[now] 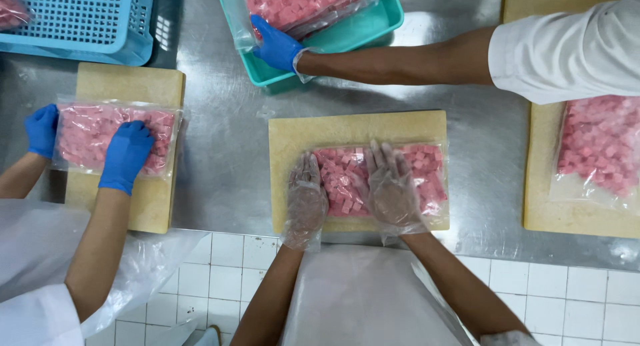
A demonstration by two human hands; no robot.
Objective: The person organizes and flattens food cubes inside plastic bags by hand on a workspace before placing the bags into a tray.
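Observation:
A clear plastic bag of pink meat cubes (427, 169) lies flat on a pale yellow cutting board (347, 129) in front of me. My left hand (305, 199), in a thin clear glove, rests at the bag's left edge with fingers together. Flat on the middle of the bag, fingers spread, lies my right hand (390, 186), also in a clear glove. Neither hand grips anything.
A co-worker at left, in blue gloves (125, 154), presses a similar bag on another board (143, 86). From the right, another person's blue-gloved hand (275, 46) holds bags in a teal tray (360, 29). A blue basket (80, 19) and a third board with a bag (600, 146) lie on the steel table.

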